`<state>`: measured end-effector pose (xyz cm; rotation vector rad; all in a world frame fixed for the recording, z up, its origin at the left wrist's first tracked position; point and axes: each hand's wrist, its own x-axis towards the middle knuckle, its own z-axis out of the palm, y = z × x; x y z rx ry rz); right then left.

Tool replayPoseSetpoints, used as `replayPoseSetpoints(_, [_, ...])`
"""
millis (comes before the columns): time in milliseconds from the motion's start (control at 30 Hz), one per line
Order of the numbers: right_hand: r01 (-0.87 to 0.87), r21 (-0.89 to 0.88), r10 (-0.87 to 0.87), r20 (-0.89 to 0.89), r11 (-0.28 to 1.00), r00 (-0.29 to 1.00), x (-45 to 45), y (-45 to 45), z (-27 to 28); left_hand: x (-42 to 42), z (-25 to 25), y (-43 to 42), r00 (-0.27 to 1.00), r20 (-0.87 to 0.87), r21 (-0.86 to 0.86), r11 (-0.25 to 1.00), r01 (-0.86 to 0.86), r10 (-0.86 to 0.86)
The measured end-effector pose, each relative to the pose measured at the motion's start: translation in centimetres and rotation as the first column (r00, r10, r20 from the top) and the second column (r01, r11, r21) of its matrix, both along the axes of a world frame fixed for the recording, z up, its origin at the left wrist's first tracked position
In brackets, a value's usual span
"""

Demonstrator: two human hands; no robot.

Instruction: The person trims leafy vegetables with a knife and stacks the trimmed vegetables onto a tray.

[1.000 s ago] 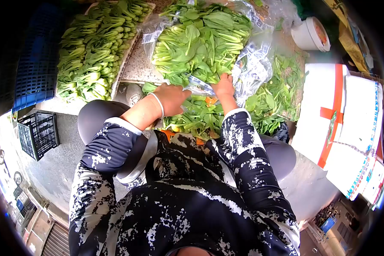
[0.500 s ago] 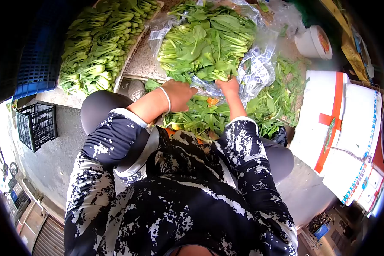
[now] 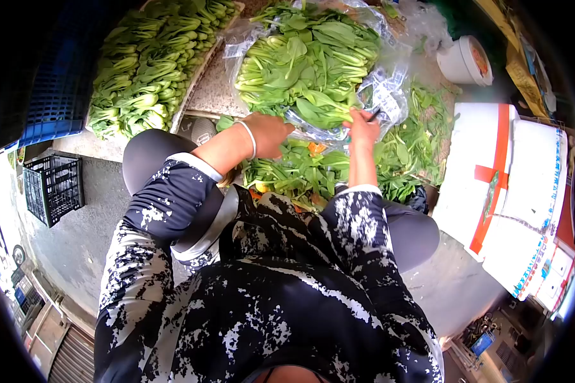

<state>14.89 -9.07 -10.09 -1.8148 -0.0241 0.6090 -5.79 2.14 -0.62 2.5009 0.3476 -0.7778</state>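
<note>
A clear plastic bag (image 3: 390, 91) lies spread on the ground before me, heaped with leafy greens (image 3: 313, 60) that look like bok choy. My right hand (image 3: 362, 129) is closed at the near right edge of the heap, on the base of a leafy green stalk (image 3: 326, 110). A slim dark tool, perhaps a small knife, sticks out of the same hand. Lower left of the bag, my left hand (image 3: 268, 135) has curled fingers over the near edge; what they grip, if anything, is hidden. Below both hands lie loose leaves (image 3: 294, 167).
Bok choy in neat rows (image 3: 150, 76) fills a board at upper left. A black crate (image 3: 54, 188) stands on the floor at left, a blue basket (image 3: 54, 89) above it. To the right are white foam boxes (image 3: 469, 172) with red tape and a white bucket (image 3: 457, 62).
My right hand has moved right and slightly down, drawing a leafy green stalk along the heap's near edge. My left hand stays in nearly the same place.
</note>
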Motion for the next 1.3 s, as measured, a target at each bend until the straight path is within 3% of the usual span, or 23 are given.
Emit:
replayPoseSetpoints(33, [-0.004, 0.047, 0.000, 0.088, 0.999, 0.996, 0.1, -1.0, 1.5, 0.0, 0.0, 0.0, 1.000, 0.002, -0.004, 1.000, 0.000, 0.000])
replayPoseSetpoints(100, [-0.089, 0.081, 0.085, 0.043, 0.993, 0.995, 0.6, -3.2, 4.7, 0.0, -0.1, 0.1, 1.000, 0.006, -0.014, 1.000, 0.006, -0.006])
replayPoseSetpoints(167, [-0.088, 0.290, 0.125, -0.110, 0.953, 0.986, 1.1, -5.8, 5.4, 0.1, -0.1, 0.1, 1.000, 0.017, -0.008, 1.000, 0.014, -0.014])
replayPoseSetpoints(233, [-0.203, -0.064, 0.204, 0.016, 0.977, 0.979, 1.3, -7.2, 4.2, 0.1, 0.2, -0.1, 0.998, 0.055, -0.011, 1.000, 0.019, -0.018])
replayPoseSetpoints(267, [-0.237, -0.146, 0.260, 0.173, 0.961, 0.950, 1.6, -8.0, 1.5, 0.0, -0.1, -0.2, 0.993, 0.116, 0.005, 1.000, -0.007, 0.006])
replayPoseSetpoints(300, [-0.231, -0.139, 0.254, 0.179, 0.963, 0.951, 1.1, -8.0, 2.5, 0.2, -0.3, -0.2, 0.984, 0.177, 0.023, 0.999, -0.040, 0.035])
replayPoseSetpoints(367, [-0.355, 0.013, 0.355, 0.013, 0.935, 0.935, -2.0, -7.5, 6.2, 0.7, -0.7, -0.9, 0.986, 0.155, 0.007, 0.998, -0.055, 0.053])
replayPoseSetpoints(433, [-0.451, 0.110, 0.456, -0.024, 0.886, 0.890, -4.2, -7.2, 8.6, 0.7, -0.4, -2.2, 0.808, 0.577, 0.067, 0.979, -0.191, 0.118])
replayPoseSetpoints(500, [-0.475, 0.184, 0.480, 0.020, 0.860, 0.877, -5.9, -6.9, 10.0, 1.2, 0.4, -2.4, 0.836, 0.525, 0.002, 0.983, -0.186, 0.157])
replayPoseSetpoints(533, [-0.469, 0.188, 0.473, 0.025, 0.863, 0.881, -6.6, -6.8, 11.0, 1.3, 0.6, -2.5, 0.862, 0.416, -0.274, 0.944, -0.184, 0.289])
replayPoseSetpoints(567, [-0.471, 0.238, 0.486, -0.001, 0.849, 0.874, -7.1, -6.9, 12.0, 1.4, 0.8, -2.5, 0.885, 0.268, -0.527, 0.827, -0.197, 0.381])
replayPoseSetpoints(600, [-0.470, 0.287, 0.497, -0.022, 0.835, 0.868, -7.3, -7.0, 12.7, 1.6, 0.8, -2.5, 0.888, 0.274, -0.523, 0.833, -0.184, 0.368])
replayPoseSetpoints(700, [-0.368, 0.398, 0.426, -0.064, 0.840, 0.903, -7.0, -7.4, 13.5, 1.9, 0.9, -2.7, 0.820, 0.101, -0.883, 0.431, -0.188, 0.564])
replayPoseSetpoints(733, [-0.285, 0.471, 0.367, -0.090, 0.835, 0.926, -6.9, -7.5, 13.4, 1.7, 1.8, -2.9, 0.781, 0.041, -0.925, 0.320, -0.206, 0.623])
replayPoseSetpoints(767, [-0.280, 0.471, 0.362, -0.091, 0.836, 0.928, -6.5, -7.7, 13.3, 1.6, 2.2, -3.0, 0.785, 0.041, -0.924, 0.321, -0.205, 0.619])
replayPoseSetpoints(833, [-0.033, 0.483, 0.182, -0.265, 0.875, 0.947, -5.6, -7.9, 13.2, 1.4, 2.7, -2.9, 0.760, -0.117, -0.964, 0.110, -0.241, 0.639])
replayPoseSetpoints(867, [-0.141, 0.279, 0.177, -0.108, 0.950, 0.978, -5.6, -8.1, 13.2, 1.2, 2.9, -3.0, 0.748, -0.116, -0.954, 0.138, -0.267, 0.653])
replayPoseSetpoints(900, [-0.142, 0.280, 0.179, -0.108, 0.949, 0.978, -5.6, -8.2, 13.1, 1.2, 2.8, -2.9, 0.747, -0.116, -0.953, 0.138, -0.269, 0.655])
replayPoseSetpoints(967, [-0.303, 0.107, 0.313, -0.085, 0.947, 0.946, -5.6, -8.6, 13.0, 1.3, 2.4, -2.6, 0.771, -0.095, -0.946, 0.184, -0.267, 0.630])
replayPoseSetpoints(1033, [-0.310, 0.190, 0.334, -0.112, 0.932, 0.936, -6.8, -8.3, 13.8, 1.4, 2.3, -2.5, 0.740, -0.112, -0.948, 0.152, -0.279, 0.663])
replayPoseSetpoints(1100, [-0.465, 0.279, 0.415, 0.222, 0.840, 0.882, -7.7, -8.2, 13.9, 1.4, 2.2, -2.4, 0.709, -0.132, -0.949, 0.118, -0.293, 0.693])
replayPoseSetpoints(1133, [-0.533, 0.249, 0.461, 0.293, 0.809, 0.838, -7.9, -8.2, 14.2, 1.4, 2.2, -2.4, 0.708, -0.117, -0.960, 0.102, -0.259, 0.697])
replayPoseSetpoints(1300, [-0.567, 0.310, 0.469, 0.339, 0.763, 0.816, -9.2, -7.6, 14.7, 1.4, 2.1, -2.2, 0.709, -0.108, -0.966, 0.094, -0.240, 0.697])
